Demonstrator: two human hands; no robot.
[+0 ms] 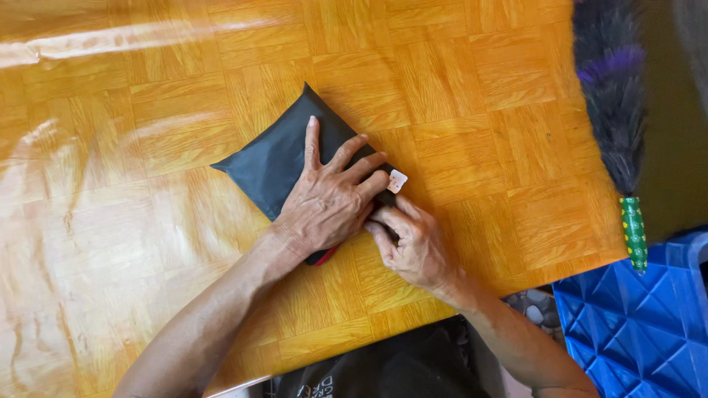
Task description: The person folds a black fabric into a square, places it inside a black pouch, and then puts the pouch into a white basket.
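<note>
Dark pouch (274,156): folded flat on the table (479,88), under the left hand (324,206).
Left grip: palm spread, pressing down.
Right hand (409,243): pinching the pouch's near corner beside a white tag (397,180).
Progress: folding looks nearly finished.

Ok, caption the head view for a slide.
Left hand pressing flat on a dark grey folded pouch on the wood-pattern table, right hand at its corner.

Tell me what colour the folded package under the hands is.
Dark grey folded package, seen in the head view.
</note>
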